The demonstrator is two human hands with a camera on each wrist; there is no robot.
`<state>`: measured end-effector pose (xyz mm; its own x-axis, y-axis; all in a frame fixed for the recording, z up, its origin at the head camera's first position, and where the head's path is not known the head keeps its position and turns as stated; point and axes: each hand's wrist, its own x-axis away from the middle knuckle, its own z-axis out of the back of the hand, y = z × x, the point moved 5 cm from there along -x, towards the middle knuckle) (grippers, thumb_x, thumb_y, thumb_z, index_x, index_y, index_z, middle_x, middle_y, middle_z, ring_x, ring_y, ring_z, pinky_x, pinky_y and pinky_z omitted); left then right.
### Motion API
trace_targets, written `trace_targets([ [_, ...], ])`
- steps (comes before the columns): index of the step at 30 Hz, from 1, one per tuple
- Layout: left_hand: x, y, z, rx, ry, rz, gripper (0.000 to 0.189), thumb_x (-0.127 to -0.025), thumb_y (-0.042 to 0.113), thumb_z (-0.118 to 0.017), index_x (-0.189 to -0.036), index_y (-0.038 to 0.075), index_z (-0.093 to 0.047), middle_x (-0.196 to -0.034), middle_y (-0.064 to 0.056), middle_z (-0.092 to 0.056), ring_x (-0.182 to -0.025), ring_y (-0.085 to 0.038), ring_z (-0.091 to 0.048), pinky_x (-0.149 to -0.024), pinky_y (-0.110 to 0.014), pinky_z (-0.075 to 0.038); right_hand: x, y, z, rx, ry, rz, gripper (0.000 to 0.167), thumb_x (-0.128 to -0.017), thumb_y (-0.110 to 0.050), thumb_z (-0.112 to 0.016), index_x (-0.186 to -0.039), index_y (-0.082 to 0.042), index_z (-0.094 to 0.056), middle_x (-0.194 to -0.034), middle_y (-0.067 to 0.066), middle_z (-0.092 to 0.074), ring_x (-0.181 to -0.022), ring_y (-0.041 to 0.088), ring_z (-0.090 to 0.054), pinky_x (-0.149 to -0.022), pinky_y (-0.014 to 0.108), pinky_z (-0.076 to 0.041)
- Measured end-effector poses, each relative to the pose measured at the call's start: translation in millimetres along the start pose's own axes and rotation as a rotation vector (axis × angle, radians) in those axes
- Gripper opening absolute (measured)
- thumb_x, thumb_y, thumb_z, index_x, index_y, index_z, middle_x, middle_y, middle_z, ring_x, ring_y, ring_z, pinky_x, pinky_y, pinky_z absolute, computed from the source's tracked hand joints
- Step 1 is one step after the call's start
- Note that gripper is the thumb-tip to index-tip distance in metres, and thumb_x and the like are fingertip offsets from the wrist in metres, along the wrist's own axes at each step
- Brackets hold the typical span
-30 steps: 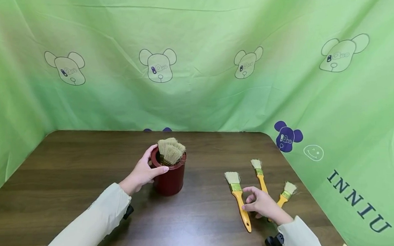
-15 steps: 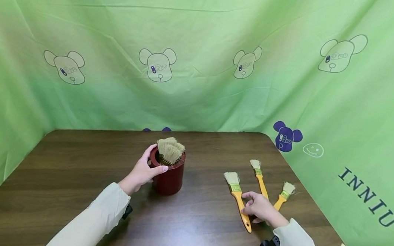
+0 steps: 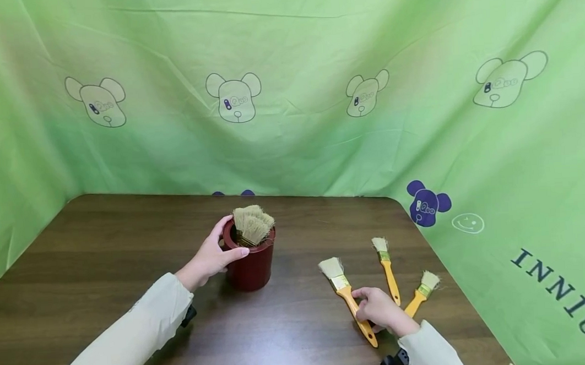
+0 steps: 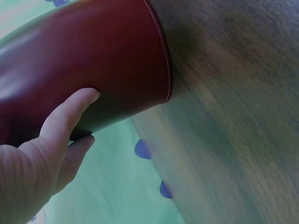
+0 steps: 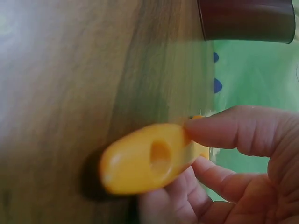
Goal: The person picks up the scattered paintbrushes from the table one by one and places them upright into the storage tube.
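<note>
My left hand (image 3: 209, 259) holds a dark red cylindrical pot (image 3: 251, 270) near its rim, the thumb on the near side. Several paintbrushes (image 3: 254, 224) stand in the pot with their pale bristles up. In the left wrist view the thumb lies against the pot's smooth wall (image 4: 107, 51). To the right, my right hand (image 3: 382, 310) pinches the yellow handle of a wide paintbrush (image 3: 347, 296) between thumb and fingers. In the right wrist view the handle's end (image 5: 124, 168), with its hanging hole, shows close up above the wood.
Two smaller yellow-handled paintbrushes, one (image 3: 386, 264) behind the right hand and one (image 3: 424, 289) beside it, lie on the brown wooden table (image 3: 126, 235). A green cloth (image 3: 291, 149) with bear-head prints hangs around the table's back and sides.
My right hand has moved slightly left and taken hold of the wide paintbrush, whose bristle end has swung left. The left hand and pot have stayed put.
</note>
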<state>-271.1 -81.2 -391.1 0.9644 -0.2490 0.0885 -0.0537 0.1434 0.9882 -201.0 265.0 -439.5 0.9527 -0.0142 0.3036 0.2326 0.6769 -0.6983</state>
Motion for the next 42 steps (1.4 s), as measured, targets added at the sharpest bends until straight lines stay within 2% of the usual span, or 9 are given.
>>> trace_targets([
  [6,-1.8,-0.6,1.1,0.0,0.002,0.0,0.087,-0.086,0.015,-0.07,-0.153,0.02,-0.015,-0.152,-0.024,-0.021,-0.129,-0.05,-0.034,-0.082,-0.067,-0.043,-6.4,-8,1,0.04,-0.056,0.008,0.047,-0.065,0.015,-0.062,-0.112,0.009,-0.059,-0.075,0.009,-0.052,-0.058,0.019,-0.052,-0.043,0.032,-0.047],
  [12,-1.7,0.0,0.1,-0.002,0.004,-0.001,0.087,-0.086,0.015,-0.07,-0.153,0.019,-0.015,-0.15,-0.024,-0.024,-0.127,-0.049,-0.037,-0.081,-0.066,-0.044,-11.0,-12,1,0.077,-0.073,0.018,0.042,-0.066,0.016,-0.065,-0.106,0.006,-0.06,-0.078,0.009,-0.053,-0.059,0.02,-0.054,-0.045,0.033,-0.049],
  [19,-2.6,1.2,-1.8,0.003,0.002,-0.009,0.086,-0.085,0.015,-0.071,-0.152,0.019,-0.017,-0.149,-0.024,-0.028,-0.125,-0.048,-0.041,-0.077,-0.063,-0.047,-17.5,-19,1,0.048,-0.103,0.029,0.041,-0.067,0.018,-0.066,-0.105,0.003,-0.059,-0.077,0.009,-0.054,-0.06,0.021,-0.054,-0.046,0.034,-0.049],
  [23,-2.8,3.0,-2.4,0.009,0.001,-0.01,0.086,-0.085,0.015,-0.07,-0.152,0.019,-0.017,-0.148,-0.023,-0.029,-0.126,-0.047,-0.041,-0.078,-0.062,-0.047,-23.9,-31,6,0.008,-0.129,0.068,0.043,-0.068,0.018,-0.067,-0.108,0.004,-0.058,-0.077,0.008,-0.054,-0.063,0.02,-0.055,-0.048,0.034,-0.049],
  [27,-2.2,5.0,-2.8,0.01,0.001,-0.011,0.086,-0.085,0.014,-0.07,-0.152,0.018,-0.016,-0.148,-0.024,-0.029,-0.125,-0.048,-0.041,-0.078,-0.062,-0.047,-30.8,-50,13,-0.101,-0.144,0.098,0.049,-0.071,0.017,-0.066,-0.117,0.006,-0.054,-0.08,0.007,-0.053,-0.066,0.019,-0.057,-0.052,0.035,-0.051],
  [32,-1.7,5.6,-2.5,0.003,0.001,-0.009,0.086,-0.085,0.014,-0.07,-0.152,0.018,-0.017,-0.147,-0.025,-0.029,-0.124,-0.049,-0.041,-0.078,-0.063,-0.047,-41.0,-83,24,-0.297,-0.142,0.146,0.057,-0.077,0.016,-0.063,-0.13,0.007,-0.045,-0.087,0.008,-0.056,-0.07,0.018,-0.061,-0.061,0.038,-0.055],
  [36,-1.7,4.5,-1.1,-0.002,0.004,-0.002,0.087,-0.085,0.014,-0.07,-0.152,0.018,-0.016,-0.148,-0.025,-0.028,-0.125,-0.049,-0.041,-0.079,-0.064,-0.046,-45.4,-120,32,-0.482,-0.13,0.217,0.059,-0.079,0.017,-0.061,-0.133,0.008,-0.039,-0.091,0.008,-0.056,-0.073,0.017,-0.062,-0.068,0.039,-0.056],
  [42,-2.3,2.5,-0.5,-0.001,0.01,0.002,0.087,-0.085,0.015,-0.07,-0.153,0.018,-0.016,-0.149,-0.025,-0.027,-0.125,-0.049,-0.041,-0.079,-0.064,-0.046,-39.4,-184,34,-0.692,-0.06,0.28,0.053,-0.081,0.019,-0.058,-0.128,0.004,-0.039,-0.088,0.006,-0.057,-0.071,0.016,-0.063,-0.065,0.036,-0.056],
])
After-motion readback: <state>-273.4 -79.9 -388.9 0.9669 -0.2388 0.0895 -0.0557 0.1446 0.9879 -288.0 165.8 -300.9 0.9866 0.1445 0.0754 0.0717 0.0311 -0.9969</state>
